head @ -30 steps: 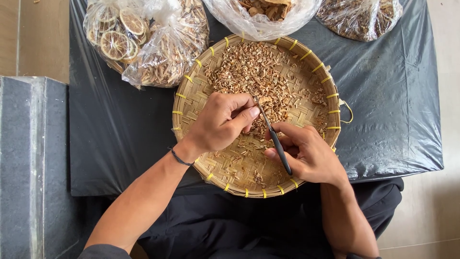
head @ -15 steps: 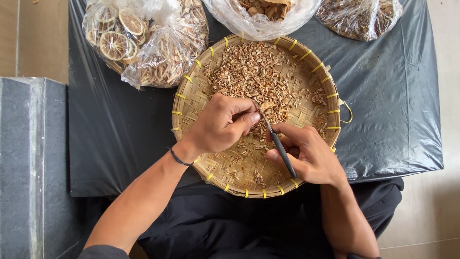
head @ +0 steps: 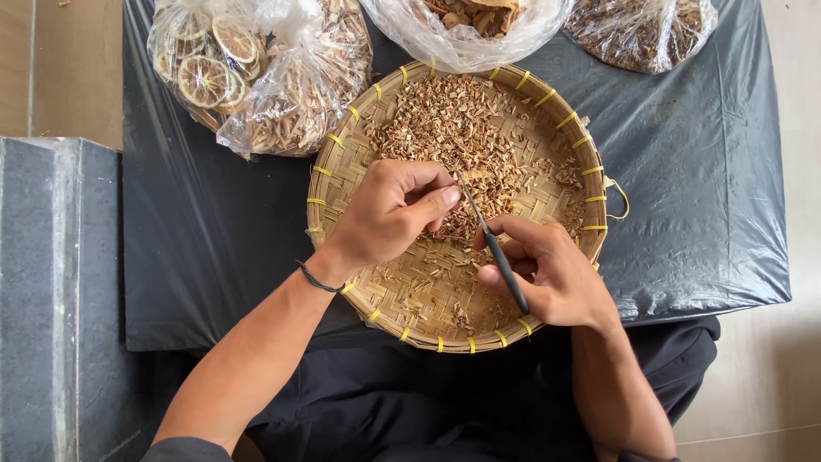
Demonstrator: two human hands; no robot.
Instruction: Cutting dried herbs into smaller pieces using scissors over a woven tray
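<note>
On the far left stands a grey stone block. Next to it a black plastic sheet covers the low table. At the top left of the sheet lies a clear bag of dried fruit slices.

In the middle sits a round woven tray with yellow ties on its rim. Small brown dried bits fill the far half of the tray. More clear bags lie behind it.

The left hand is over the tray. Its fingers are curled together, and the thumb and first finger pinch something tiny that I cannot make out. A thin dark band goes round the wrist.

Right beside it, the right hand is closed around the dark handle of a small knife. The thin blade points up and touches the spot where the left fingertips meet.

The blade is very close to the left thumb, so I think a slip could cut it. The pinched bit is so small that it could pop out and get lost among the others. A hard push could also tip the tray off the lap side
</note>
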